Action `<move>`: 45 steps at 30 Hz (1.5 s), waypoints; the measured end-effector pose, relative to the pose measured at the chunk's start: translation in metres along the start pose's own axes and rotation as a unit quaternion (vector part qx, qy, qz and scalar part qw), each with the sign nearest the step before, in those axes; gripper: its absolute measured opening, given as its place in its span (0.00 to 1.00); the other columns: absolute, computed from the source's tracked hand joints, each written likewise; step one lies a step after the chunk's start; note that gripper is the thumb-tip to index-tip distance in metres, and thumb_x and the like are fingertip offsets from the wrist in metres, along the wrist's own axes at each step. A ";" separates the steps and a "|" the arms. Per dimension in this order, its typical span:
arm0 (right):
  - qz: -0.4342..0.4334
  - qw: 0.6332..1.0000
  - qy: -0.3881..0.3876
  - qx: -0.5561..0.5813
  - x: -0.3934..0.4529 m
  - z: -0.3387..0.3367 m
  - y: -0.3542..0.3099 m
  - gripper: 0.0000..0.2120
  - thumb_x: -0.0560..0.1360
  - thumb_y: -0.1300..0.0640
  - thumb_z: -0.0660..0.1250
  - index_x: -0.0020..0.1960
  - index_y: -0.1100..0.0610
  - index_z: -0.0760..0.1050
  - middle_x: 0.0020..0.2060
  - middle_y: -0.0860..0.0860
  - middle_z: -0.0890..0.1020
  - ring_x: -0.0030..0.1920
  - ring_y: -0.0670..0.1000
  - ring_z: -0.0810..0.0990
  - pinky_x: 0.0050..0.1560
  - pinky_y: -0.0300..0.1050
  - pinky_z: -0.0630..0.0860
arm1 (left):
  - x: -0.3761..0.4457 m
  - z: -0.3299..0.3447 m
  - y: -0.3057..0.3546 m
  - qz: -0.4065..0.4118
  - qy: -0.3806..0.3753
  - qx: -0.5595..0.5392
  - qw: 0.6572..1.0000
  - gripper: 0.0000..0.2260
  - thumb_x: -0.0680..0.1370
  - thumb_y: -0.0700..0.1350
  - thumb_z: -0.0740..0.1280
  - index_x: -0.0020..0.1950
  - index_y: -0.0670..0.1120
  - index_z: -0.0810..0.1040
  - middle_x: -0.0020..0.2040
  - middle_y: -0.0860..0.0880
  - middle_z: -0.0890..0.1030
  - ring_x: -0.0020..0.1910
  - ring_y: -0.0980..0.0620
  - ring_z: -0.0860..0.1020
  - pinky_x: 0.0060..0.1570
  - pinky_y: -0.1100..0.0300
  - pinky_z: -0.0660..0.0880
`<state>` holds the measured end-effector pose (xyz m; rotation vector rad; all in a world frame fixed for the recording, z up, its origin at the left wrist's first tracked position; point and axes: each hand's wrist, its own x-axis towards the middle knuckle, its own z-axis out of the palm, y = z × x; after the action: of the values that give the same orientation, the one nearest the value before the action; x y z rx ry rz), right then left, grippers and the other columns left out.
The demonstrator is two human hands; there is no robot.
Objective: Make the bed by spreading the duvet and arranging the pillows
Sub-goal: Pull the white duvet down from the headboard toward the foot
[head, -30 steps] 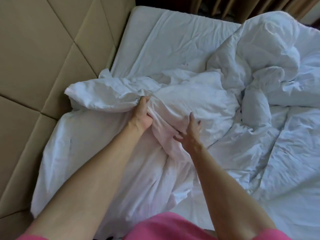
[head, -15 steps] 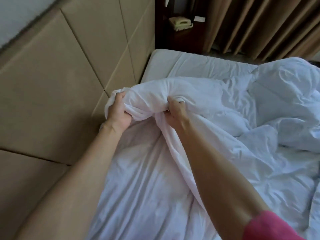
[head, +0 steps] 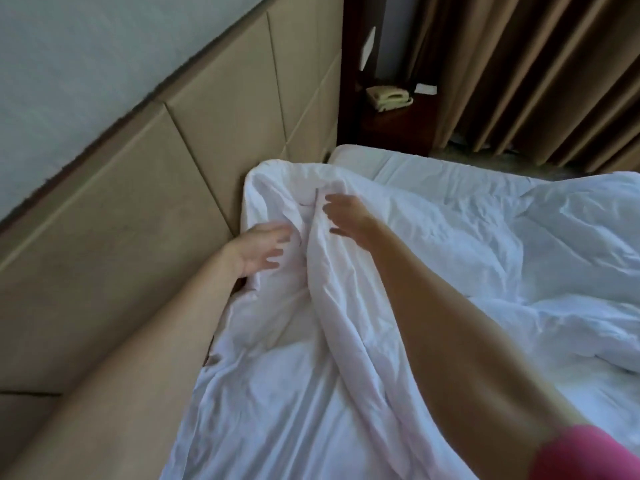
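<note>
Both hands are spread and gripping nothing, as far as I can see. My left hand (head: 261,249) has its fingers fanned, blurred, at the duvet's (head: 433,258) bunched top edge, though I cannot tell whether they touch the cloth. My right hand (head: 346,216) hangs with fingers loosely apart just beside a raised fold of the same edge. That white duvet lies crumpled along the head of the bed, its corner pushed up against the tan padded headboard (head: 194,161), with the rest heaped off to the right. Beyond the corner I see a strip of bare mattress sheet (head: 408,168). Farther back a dark bedside table (head: 398,129) carries a cream telephone (head: 389,96), next to brown curtains (head: 536,71).
</note>
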<state>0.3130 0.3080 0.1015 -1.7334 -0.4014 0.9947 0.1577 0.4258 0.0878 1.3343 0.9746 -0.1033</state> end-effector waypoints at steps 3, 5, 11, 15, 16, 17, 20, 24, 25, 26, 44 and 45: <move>0.054 0.992 -0.047 -0.101 -0.022 0.006 0.055 0.08 0.79 0.61 0.61 0.55 0.56 0.78 0.45 0.54 0.79 0.44 0.51 0.78 0.49 0.49 0.78 | -0.016 0.013 -0.071 -0.049 0.050 0.038 0.997 0.07 0.80 0.48 0.66 0.57 0.50 0.77 0.56 0.50 0.78 0.55 0.49 0.74 0.53 0.56 0.71; 0.076 0.983 -0.046 -0.160 -0.032 0.007 0.084 0.06 0.78 0.60 0.62 0.49 0.54 0.78 0.42 0.53 0.79 0.41 0.51 0.79 0.44 0.46 0.78 | -0.021 0.020 -0.106 -0.037 0.086 0.128 0.987 0.04 0.80 0.44 0.64 0.53 0.48 0.77 0.53 0.48 0.77 0.51 0.49 0.73 0.47 0.58 0.70; 0.143 0.958 -0.101 -0.226 -0.119 0.037 0.185 0.06 0.79 0.56 0.61 0.51 0.53 0.76 0.42 0.52 0.80 0.40 0.49 0.80 0.36 0.41 0.77 | -0.097 0.024 -0.246 -0.061 0.087 0.391 0.914 0.23 0.81 0.46 0.61 0.76 0.47 0.65 0.74 0.47 0.68 0.72 0.46 0.67 0.70 0.53 0.62; 0.141 0.941 -0.142 -0.273 -0.177 0.073 0.235 0.11 0.77 0.56 0.67 0.59 0.56 0.78 0.45 0.52 0.80 0.39 0.49 0.77 0.38 0.43 0.76 | -0.164 0.031 -0.308 -0.007 0.110 0.427 0.897 0.27 0.81 0.50 0.57 0.79 0.48 0.55 0.79 0.51 0.58 0.78 0.52 0.54 0.77 0.48 0.47; 0.128 0.930 -0.157 -0.307 -0.191 0.082 0.247 0.14 0.76 0.55 0.68 0.61 0.57 0.77 0.49 0.53 0.81 0.41 0.50 0.78 0.43 0.44 0.76 | -0.179 0.028 -0.325 -0.012 0.109 0.424 0.899 0.28 0.81 0.51 0.57 0.80 0.48 0.54 0.80 0.51 0.56 0.79 0.53 0.53 0.77 0.49 0.47; 0.109 0.914 -0.172 -0.351 -0.205 0.090 0.258 0.18 0.75 0.53 0.70 0.63 0.57 0.76 0.54 0.54 0.81 0.47 0.51 0.80 0.50 0.44 0.76 | -0.194 0.025 -0.340 -0.019 0.111 0.417 0.902 0.28 0.81 0.51 0.57 0.80 0.48 0.53 0.80 0.51 0.55 0.79 0.53 0.52 0.77 0.51 0.48; 0.035 0.869 -0.197 -0.453 -0.251 0.116 0.287 0.28 0.73 0.47 0.72 0.70 0.54 0.70 0.65 0.55 0.75 0.65 0.55 0.74 0.65 0.46 0.70 | -0.237 0.011 -0.381 -0.046 0.120 0.363 0.923 0.28 0.83 0.53 0.56 0.80 0.47 0.53 0.80 0.52 0.52 0.79 0.54 0.53 0.73 0.56 0.56; -0.005 0.865 -0.196 -0.462 -0.303 0.144 0.317 0.44 0.70 0.44 0.74 0.78 0.54 0.56 0.75 0.54 0.62 0.75 0.56 0.61 0.74 0.50 0.62 | -0.281 0.003 -0.424 -0.009 0.152 0.346 0.926 0.24 0.84 0.51 0.54 0.79 0.48 0.56 0.79 0.54 0.55 0.75 0.54 0.62 0.67 0.56 0.66; -0.010 0.861 -0.198 -0.468 -0.314 0.151 0.324 0.48 0.69 0.44 0.75 0.79 0.55 0.52 0.77 0.54 0.58 0.76 0.56 0.57 0.75 0.50 0.60 | -0.292 0.004 -0.434 0.017 0.164 0.341 0.925 0.23 0.84 0.51 0.55 0.78 0.47 0.58 0.78 0.53 0.57 0.73 0.53 0.66 0.66 0.56 0.68; -0.014 0.859 -0.197 -0.473 -0.325 0.156 0.332 0.51 0.69 0.43 0.75 0.80 0.55 0.49 0.78 0.53 0.55 0.77 0.55 0.54 0.76 0.49 0.58 | -0.302 0.007 -0.444 0.055 0.184 0.337 0.922 0.22 0.83 0.50 0.56 0.77 0.46 0.62 0.77 0.52 0.61 0.72 0.52 0.68 0.65 0.56 0.69; -0.105 0.735 -0.272 -0.612 -0.422 0.171 0.408 0.54 0.62 0.31 0.73 0.79 0.46 0.51 0.77 0.45 0.58 0.76 0.51 0.58 0.74 0.52 0.60 | -0.334 -0.035 -0.541 -0.078 0.297 0.203 0.930 0.33 0.78 0.59 0.66 0.75 0.42 0.63 0.66 0.38 0.76 0.65 0.38 0.74 0.56 0.55 0.71; -0.123 0.712 -0.277 -0.633 -0.426 0.165 0.413 0.56 0.61 0.30 0.73 0.79 0.46 0.50 0.77 0.45 0.56 0.77 0.51 0.56 0.76 0.54 0.57 | -0.340 -0.031 -0.542 -0.089 0.284 0.186 0.937 0.30 0.79 0.58 0.64 0.73 0.39 0.65 0.62 0.37 0.77 0.63 0.38 0.75 0.51 0.56 0.70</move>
<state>-0.1500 -0.0420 -0.1057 -2.3584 -2.0452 1.0801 -0.3821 0.1408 -0.1051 1.6617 1.6278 -0.0392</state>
